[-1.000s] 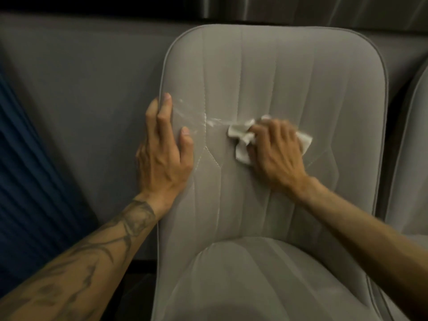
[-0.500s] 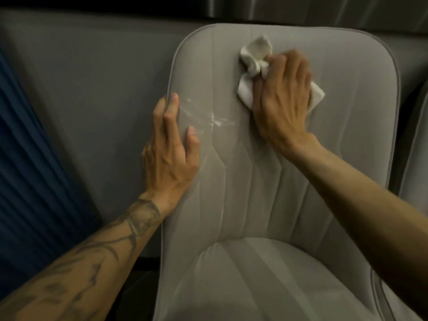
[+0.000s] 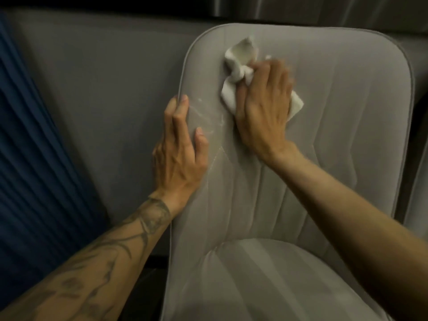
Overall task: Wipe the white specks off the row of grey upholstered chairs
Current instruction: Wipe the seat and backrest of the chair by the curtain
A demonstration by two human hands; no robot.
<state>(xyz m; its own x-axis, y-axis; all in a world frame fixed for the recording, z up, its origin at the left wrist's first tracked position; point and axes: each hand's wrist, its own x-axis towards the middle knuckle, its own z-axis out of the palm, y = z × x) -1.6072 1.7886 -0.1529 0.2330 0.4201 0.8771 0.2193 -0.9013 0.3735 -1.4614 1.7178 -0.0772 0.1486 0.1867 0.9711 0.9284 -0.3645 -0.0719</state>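
While the left hand (image 3: 178,156) stays, the cloth (image 3: 240,53) slid leftward.

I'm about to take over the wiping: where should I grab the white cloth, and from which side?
Pinch the white cloth by its bunched tail, which sticks up past the right hand toward the top of the backrest. Come from the upper left; the rest is pressed under that hand.
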